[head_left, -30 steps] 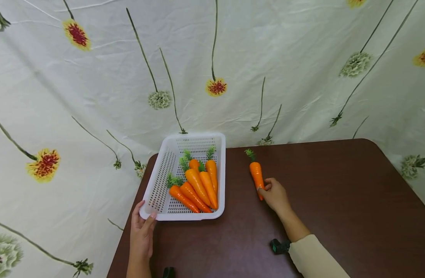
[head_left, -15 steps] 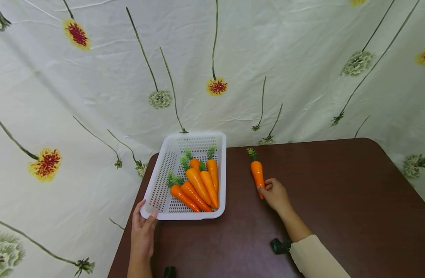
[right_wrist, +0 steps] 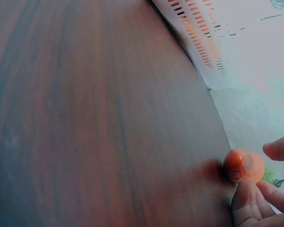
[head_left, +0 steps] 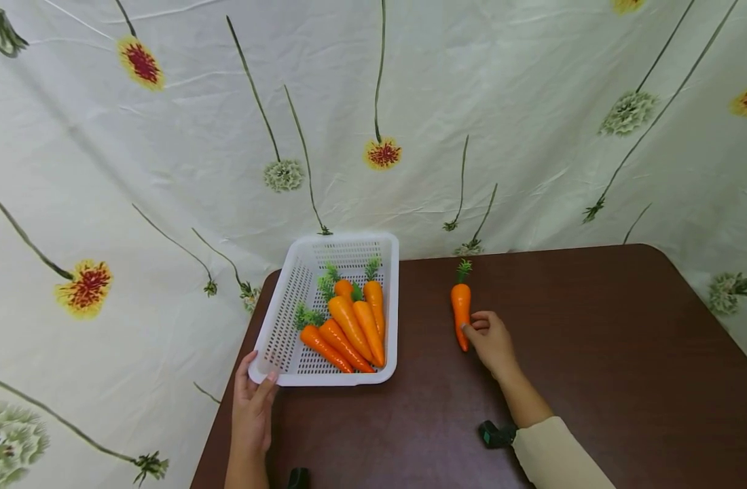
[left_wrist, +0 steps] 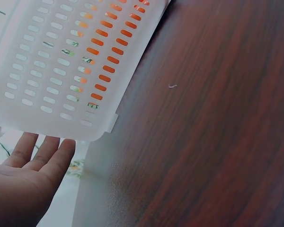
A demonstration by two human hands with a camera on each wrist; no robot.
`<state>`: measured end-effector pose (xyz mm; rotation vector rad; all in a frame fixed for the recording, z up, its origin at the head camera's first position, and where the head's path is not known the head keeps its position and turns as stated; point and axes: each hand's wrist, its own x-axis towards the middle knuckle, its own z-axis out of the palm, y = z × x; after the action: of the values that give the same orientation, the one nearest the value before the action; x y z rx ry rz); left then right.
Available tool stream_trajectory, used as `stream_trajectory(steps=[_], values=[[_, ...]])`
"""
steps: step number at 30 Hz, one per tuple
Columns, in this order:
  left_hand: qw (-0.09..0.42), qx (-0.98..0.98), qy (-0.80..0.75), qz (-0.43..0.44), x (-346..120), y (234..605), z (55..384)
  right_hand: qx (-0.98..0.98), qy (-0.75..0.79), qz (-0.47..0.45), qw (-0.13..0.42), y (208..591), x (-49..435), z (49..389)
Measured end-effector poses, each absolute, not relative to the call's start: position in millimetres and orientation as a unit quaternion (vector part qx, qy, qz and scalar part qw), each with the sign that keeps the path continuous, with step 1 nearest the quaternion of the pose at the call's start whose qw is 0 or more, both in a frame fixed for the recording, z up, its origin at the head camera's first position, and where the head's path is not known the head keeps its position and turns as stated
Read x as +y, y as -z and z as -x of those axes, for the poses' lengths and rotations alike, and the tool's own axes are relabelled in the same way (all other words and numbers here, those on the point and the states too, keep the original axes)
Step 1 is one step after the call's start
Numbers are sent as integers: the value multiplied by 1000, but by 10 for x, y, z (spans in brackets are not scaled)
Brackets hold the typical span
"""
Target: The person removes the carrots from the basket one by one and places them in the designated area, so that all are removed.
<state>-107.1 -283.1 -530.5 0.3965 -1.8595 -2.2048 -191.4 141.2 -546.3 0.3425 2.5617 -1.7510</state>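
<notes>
My left hand (head_left: 251, 414) holds the near left corner of a white perforated basket (head_left: 355, 380), thumb over the rim. In the left wrist view its fingers (left_wrist: 57, 161) lie against the basket's outside (left_wrist: 52, 123). Inside the basket lie several orange carrots (head_left: 349, 326) with green tops. My right hand (head_left: 492, 346) pinches a single carrot (head_left: 461, 302) near its pointed end, right of the basket, its leafy top pointing away from me. Seen from the right wrist, the carrot's rounded orange end (right_wrist: 236, 165) shows beside the fingers (right_wrist: 251, 203).
Both hands work over a dark brown wooden table (head_left: 593, 353). Behind it and along the left hangs a white cloth (head_left: 502, 81) printed with flowers. A small black device (head_left: 496, 435) sits at the right wrist, by the cream sleeve (head_left: 559, 451).
The right hand has shifted slightly right, and the carrot has swung from leaning left to nearly straight, its top moving right. The left hand and basket have stayed in place.
</notes>
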Motion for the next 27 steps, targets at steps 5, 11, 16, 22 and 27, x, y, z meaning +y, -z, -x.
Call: stream_trajectory(steps=[5, 11, 16, 22, 27], values=[[115, -634, 753, -134, -2839, 5316, 1073, 811, 575, -110, 6, 5456, 1417, 1913], [114, -635, 752, -135, -2834, 5310, 1069, 801, 590, -105, -3, 5394, 1384, 1910], [113, -636, 751, -140, -2829, 5300, 1065, 785, 612, -90, -9, 5297, 1320, 1892], [112, -636, 750, -139, -2828, 5302, 1063, 772, 632, -67, -8, 5149, 1230, 1866], [113, -636, 751, -136, -2835, 5312, 1071, 762, 647, -40, 14, 5048, 1166, 1834]])
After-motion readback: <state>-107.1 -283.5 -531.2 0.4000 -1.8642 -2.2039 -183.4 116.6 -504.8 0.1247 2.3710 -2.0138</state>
